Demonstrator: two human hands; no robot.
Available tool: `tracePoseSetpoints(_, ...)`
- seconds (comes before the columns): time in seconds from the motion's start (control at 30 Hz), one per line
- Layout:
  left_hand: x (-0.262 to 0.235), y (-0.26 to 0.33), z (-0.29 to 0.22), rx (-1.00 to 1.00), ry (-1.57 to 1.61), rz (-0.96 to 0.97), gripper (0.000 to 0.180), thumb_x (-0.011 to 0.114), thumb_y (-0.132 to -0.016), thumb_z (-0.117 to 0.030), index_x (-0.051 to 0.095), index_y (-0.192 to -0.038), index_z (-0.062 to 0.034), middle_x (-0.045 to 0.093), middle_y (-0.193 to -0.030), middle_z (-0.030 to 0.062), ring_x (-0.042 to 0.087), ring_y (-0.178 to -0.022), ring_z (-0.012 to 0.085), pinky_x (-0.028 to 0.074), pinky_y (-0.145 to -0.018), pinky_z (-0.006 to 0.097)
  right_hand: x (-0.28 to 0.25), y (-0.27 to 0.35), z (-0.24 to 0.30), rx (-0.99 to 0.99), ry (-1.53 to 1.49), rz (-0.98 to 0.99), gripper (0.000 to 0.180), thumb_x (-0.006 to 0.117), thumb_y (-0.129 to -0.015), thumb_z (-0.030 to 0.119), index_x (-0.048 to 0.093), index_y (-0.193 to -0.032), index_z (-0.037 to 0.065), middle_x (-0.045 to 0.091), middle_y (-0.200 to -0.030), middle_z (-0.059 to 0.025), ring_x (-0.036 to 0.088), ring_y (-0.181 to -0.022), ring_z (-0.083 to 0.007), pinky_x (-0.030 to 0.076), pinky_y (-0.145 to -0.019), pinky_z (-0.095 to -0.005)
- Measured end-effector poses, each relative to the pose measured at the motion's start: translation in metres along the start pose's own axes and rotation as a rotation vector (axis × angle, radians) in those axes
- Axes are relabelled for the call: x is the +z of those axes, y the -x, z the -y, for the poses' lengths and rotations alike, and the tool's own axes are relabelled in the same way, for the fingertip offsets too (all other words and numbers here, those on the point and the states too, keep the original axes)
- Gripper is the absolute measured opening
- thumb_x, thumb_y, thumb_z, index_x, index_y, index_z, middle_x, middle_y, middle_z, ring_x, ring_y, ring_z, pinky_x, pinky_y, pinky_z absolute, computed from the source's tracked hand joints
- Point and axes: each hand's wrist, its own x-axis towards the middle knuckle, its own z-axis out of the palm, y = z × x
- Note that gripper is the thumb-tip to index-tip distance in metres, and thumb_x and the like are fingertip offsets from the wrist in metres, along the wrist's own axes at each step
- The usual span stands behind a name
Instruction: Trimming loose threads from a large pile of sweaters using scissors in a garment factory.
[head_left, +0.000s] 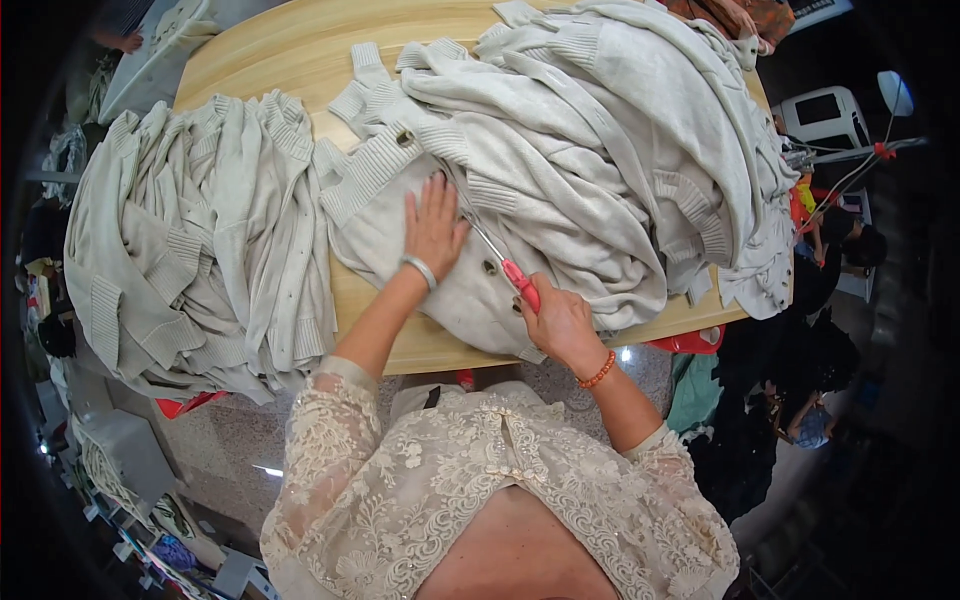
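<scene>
Pale grey knit is pressed flat under the left hand (pixel 437 225), which is laid palm down, fingers stretched out and nothing gripped. The sweater (pixel 450 305) being worked on is spread beneath both hands, on the wooden table (pixel 260 50). A red-handled tool (pixel 520 284) is clasped in the right hand (pixel 560 325), whose fingers are closed round the handle, and its metal shaft is slanted toward the left hand; whether the cloth is touched by the tip cannot be told. A button (pixel 490 267) is seen just beside the shaft, between the two hands.

One sweater, it seems, is in hand and not yet finished, since the tool is held over it. More sweaters are heaped left of the left hand, in a left pile (pixel 200 230), and beyond the right hand, in a right pile (pixel 620 130). Which pile is done and which is left cannot be told.
</scene>
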Motion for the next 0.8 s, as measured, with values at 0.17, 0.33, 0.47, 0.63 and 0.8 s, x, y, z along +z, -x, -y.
tracePoseSetpoints(0.17, 0.010, 0.036, -0.038, 0.017, 0.059, -0.107, 0.059, 0.058, -0.087, -0.020, 0.038, -0.141, -0.0028, 0.034, -0.146, 0.0185, 0.030, -0.137, 0.0334, 0.021, -0.113, 0.048, 0.008, 0.027, -0.030, -0.018, 0.072, -0.046, 0.019, 0.060, -0.086, 0.018, 0.053, -0.100, 0.007, 0.062, -0.071, -0.0214, 0.063, -0.070, -0.0411, 0.047, -0.064, -0.0507)
tracePoseSetpoints(0.33, 0.019, 0.020, -0.025, -0.051, 0.477, -0.378, 0.040, 0.065, -0.078, -0.003, 0.056, -0.117, -0.0033, 0.058, -0.104, 0.0136, 0.056, -0.094, 0.0323, 0.045, -0.084, 0.041, 0.011, 0.046, -0.036, 0.044, 0.079, 0.054, 0.018, 0.060, -0.086, 0.019, 0.053, -0.098, 0.006, 0.063, -0.073, -0.0212, 0.064, -0.072, -0.0404, 0.048, -0.064, -0.0505)
tracePoseSetpoints(0.47, 0.012, 0.013, -0.025, -0.255, 0.720, -0.304, 0.055, 0.066, -0.078, -0.003, 0.050, -0.129, -0.0049, 0.058, -0.091, 0.0110, 0.057, -0.078, 0.0259, 0.049, -0.073, 0.034, 0.011, 0.035, -0.024, 0.047, 0.027, -0.008, 0.019, 0.060, -0.087, 0.020, 0.053, -0.100, 0.007, 0.063, -0.072, -0.0210, 0.063, -0.072, -0.0405, 0.047, -0.066, -0.0509)
tracePoseSetpoints(0.63, -0.001, 0.053, -0.065, -0.016, 0.439, -0.311, 0.074, 0.074, -0.073, -0.010, 0.041, -0.138, -0.0010, 0.054, -0.107, 0.0153, 0.054, -0.090, 0.0303, 0.046, -0.081, 0.038, 0.008, 0.067, -0.049, -0.015, 0.039, -0.072, 0.022, 0.062, -0.084, 0.017, 0.053, -0.103, 0.009, 0.062, -0.080, -0.0208, 0.061, -0.077, -0.0409, 0.048, -0.068, -0.0507)
tracePoseSetpoints(0.8, 0.016, 0.064, -0.071, -0.150, 0.625, -0.143, 0.046, 0.072, -0.073, -0.004, 0.056, -0.117, -0.0050, 0.054, -0.095, 0.0115, 0.056, -0.073, 0.0223, 0.048, -0.065, 0.032, 0.010, 0.103, -0.074, 0.036, 0.056, -0.010, 0.022, 0.062, -0.084, 0.017, 0.054, -0.103, 0.009, 0.062, -0.081, -0.0209, 0.061, -0.078, -0.0410, 0.048, -0.069, -0.0504)
